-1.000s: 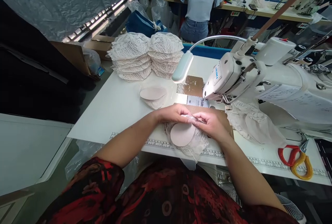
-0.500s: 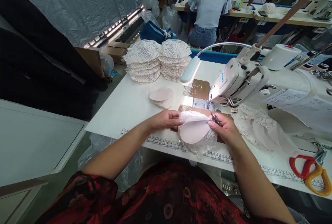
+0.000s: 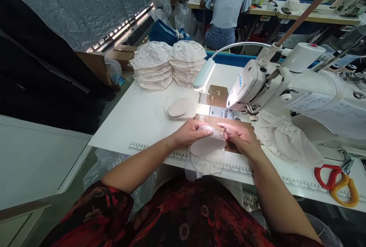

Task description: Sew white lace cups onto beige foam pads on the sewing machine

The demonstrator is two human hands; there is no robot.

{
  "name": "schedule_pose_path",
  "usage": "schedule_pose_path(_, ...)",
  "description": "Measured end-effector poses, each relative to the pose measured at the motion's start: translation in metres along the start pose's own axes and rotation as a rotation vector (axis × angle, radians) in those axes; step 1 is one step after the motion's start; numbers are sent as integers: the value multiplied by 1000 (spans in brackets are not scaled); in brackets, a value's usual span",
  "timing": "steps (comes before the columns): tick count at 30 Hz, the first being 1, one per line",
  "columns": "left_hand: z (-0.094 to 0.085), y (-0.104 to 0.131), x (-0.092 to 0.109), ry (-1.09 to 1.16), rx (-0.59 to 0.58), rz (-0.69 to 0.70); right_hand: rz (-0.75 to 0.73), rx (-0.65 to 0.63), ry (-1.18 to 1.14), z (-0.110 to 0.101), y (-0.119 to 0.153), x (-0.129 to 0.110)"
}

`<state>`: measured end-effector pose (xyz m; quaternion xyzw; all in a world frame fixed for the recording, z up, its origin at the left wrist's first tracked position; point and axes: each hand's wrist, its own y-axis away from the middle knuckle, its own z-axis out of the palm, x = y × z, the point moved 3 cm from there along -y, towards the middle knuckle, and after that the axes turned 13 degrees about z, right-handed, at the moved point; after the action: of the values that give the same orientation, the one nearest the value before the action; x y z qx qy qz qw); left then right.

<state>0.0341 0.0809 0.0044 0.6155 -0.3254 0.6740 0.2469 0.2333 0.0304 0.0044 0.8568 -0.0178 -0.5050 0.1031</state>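
Observation:
A pale lace-covered bra cup [image 3: 207,149] hangs over the table's front edge, its smooth pad showing and lace along the lower rim. My left hand [image 3: 195,131] pinches its upper edge between thumb and fingers. At the upper right edge of the lace, my right hand [image 3: 240,135] is closed, thumb and fingers on the material, index finger pointing left. No snips show in that hand now; its palm is hidden. Just behind both hands lies brown card [image 3: 213,120] on the bed of the white sewing machine [image 3: 251,83]. Another pale cup [image 3: 179,108] rests to the left.
Two stacks of lace cups [image 3: 153,65] stand at the back left. A lamp [image 3: 204,74] hangs over the table. Lace fabric [image 3: 281,136] lies under the machine arm, and red-and-orange-handled scissors [image 3: 340,182] lie at the right edge. A person [image 3: 225,6] sits ahead.
The bra cup has turned and shifted slightly left, its lace rim lower. My hands have come closer together at its top edge. Dark snips seen in my right hand are out of sight.

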Motion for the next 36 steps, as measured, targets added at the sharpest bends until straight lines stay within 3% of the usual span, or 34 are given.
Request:
schedule_pose_path(5,3,-3,-5,-73,17,0,-54,-82,15,6,-1,-4)
schedule_pose_path(12,5,-5,-10,-97,-60,-15,-43,-104,21,8,1,-14)
schedule_pose_path(18,8,-6,-10,-136,-78,0,-35,-10,28,10,-1,-13)
schedule_pose_path(21,7,-4,5,-360,-119,13,11,98,-45,5,-1,-2)
schedule_pose_path(24,-5,-2,28,-738,-83,92,-2,229,-70,2,1,3)
schedule_pose_path(26,-22,-4,38,-896,31,155,-98,257,60,7,4,-2)
schedule_pose_path(29,-56,-14,38,-1065,205,177,-319,108,346,28,7,-16)
schedule_pose_path(31,-76,-24,26,-1117,211,35,-405,-62,511,42,9,-23)
schedule_pose_path(33,-88,-31,13,-1042,177,-132,-380,-166,635,45,10,-24)
schedule_pose_path(36,-85,-34,2,-895,103,-201,-179,-132,758,23,14,-17)
